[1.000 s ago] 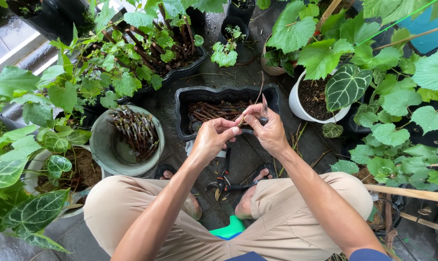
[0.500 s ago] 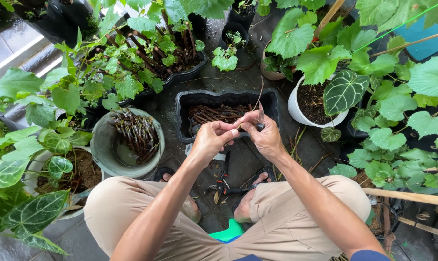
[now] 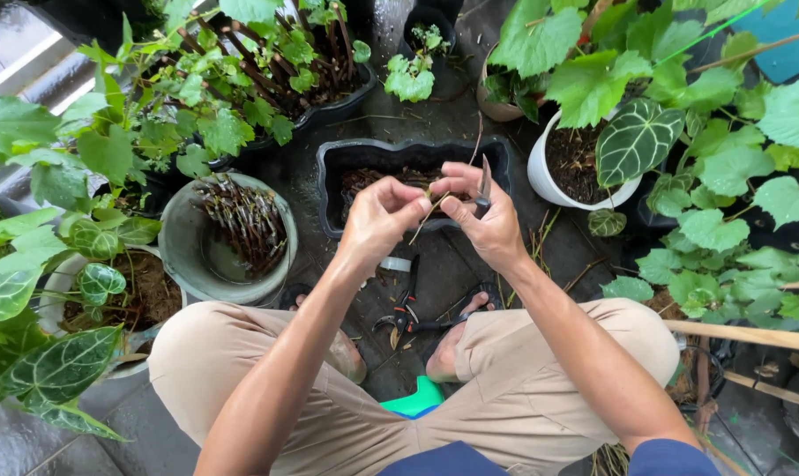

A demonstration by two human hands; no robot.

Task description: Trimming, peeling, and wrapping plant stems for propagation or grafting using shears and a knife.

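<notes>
My left hand (image 3: 377, 220) pinches the upper end of a thin greenish cutting (image 3: 426, 214) above a black rectangular tray (image 3: 355, 160) of brown cuttings. My right hand (image 3: 489, 220) pinches the same cutting and also holds a small knife (image 3: 484, 183) with its blade pointing up. Both hands are close together over the tray's near edge. On the wet floor between my feet lie pruning shears (image 3: 406, 317) with red and black handles.
A grey-green bucket (image 3: 186, 256) with several cuttings in water stands to the left. A white pot (image 3: 541, 181) with dark veined leaves is at the right, leafy potted plants all around. Bamboo sticks (image 3: 752, 337) lie at the right. I sit on a green stool (image 3: 414, 401).
Both hands have risen a little toward the tray with the cutting between them, and the knife blade now points more upright. The view has tilted slightly downward.
</notes>
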